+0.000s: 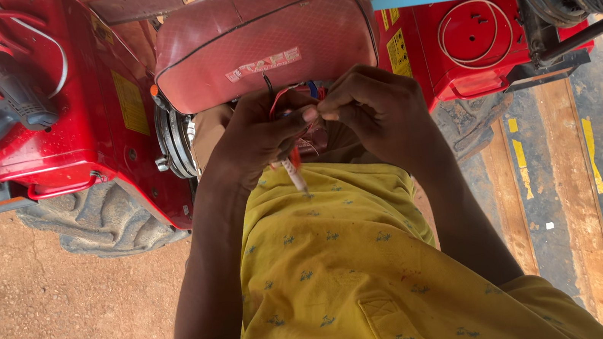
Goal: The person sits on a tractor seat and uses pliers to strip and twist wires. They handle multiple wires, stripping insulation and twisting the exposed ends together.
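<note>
I'm looking straight down over my chest, and both hands are up in front of me, meeting just under the red seat [263, 40]. My left hand [259, 132] is curled tight, fingers folded around a small bunch of wires [292, 95], red ones with a bit of blue showing at the top. From the bottom of that fist a thin pen-like tool [295, 176] pokes out, pale with a red band, its long axis slanting down and a little right toward my yellow shirt [344, 264], tip just above the cloth. So the left is clenched on both, as far as I can see.

My right hand [378, 110] comes in from the other side, fingertips pinched against the wire ends right where they leave the left fist. The two hands are touching there. The wires sit between them, running up toward the seat's underside, and the right hand's fingertips are the nearer to the loose ends; the left has the bundle's body. What exactly the pinch holds is too small to tell, a strand I think.

Off to my left a grey drill [0, 114] lies on the red machine body [98, 102], well apart from both hands. A tyre [101, 221] sits below it on the dirt.
</note>
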